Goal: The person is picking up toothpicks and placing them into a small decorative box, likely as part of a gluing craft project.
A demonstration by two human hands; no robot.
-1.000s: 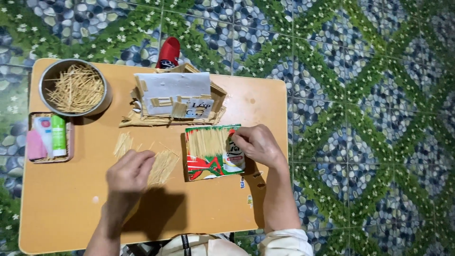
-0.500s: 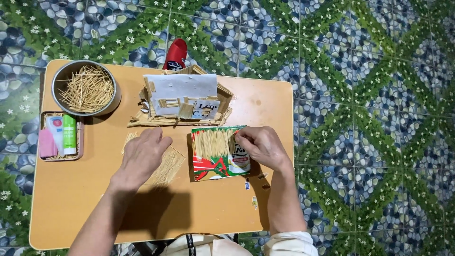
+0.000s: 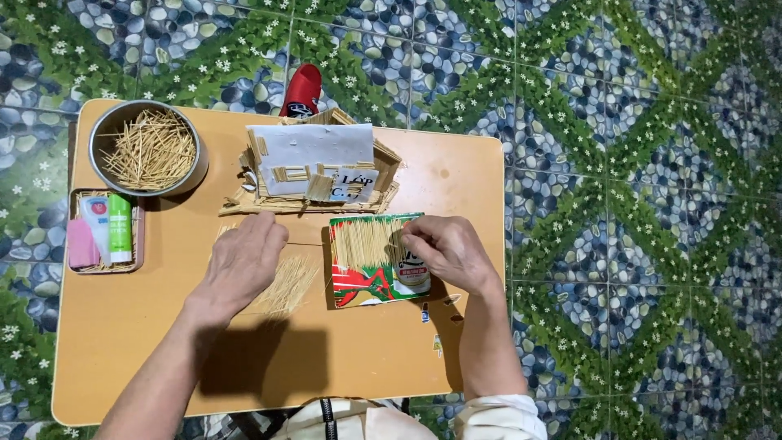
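From my remote seat I take the red-and-green card (image 3: 371, 261) as my landmark: it lies flat near the middle of the worktop (image 3: 147, 342), with a row of thin sticks (image 3: 366, 243) laid across its upper half. Over the last second the left hand (image 3: 240, 265) has slid up and toward the card's left edge, and now rests palm-down, fingers spread flat and gripping nothing, on the loose fan of sticks (image 3: 285, 283) just left of the card. The right hand (image 3: 448, 253) has hardly moved; its fingers are curled onto the card's upper right corner, pinching at the stick row, though I cannot tell whether one stick is held. So the work reads as ongoing stick-laying. Behind the card stands the small stick house (image 3: 314, 171), close; far left of it sit the metal bowl (image 3: 147, 151) and glue tray (image 3: 102, 232). Open worktop lies in front of the card, and the worktop's right edge is near.
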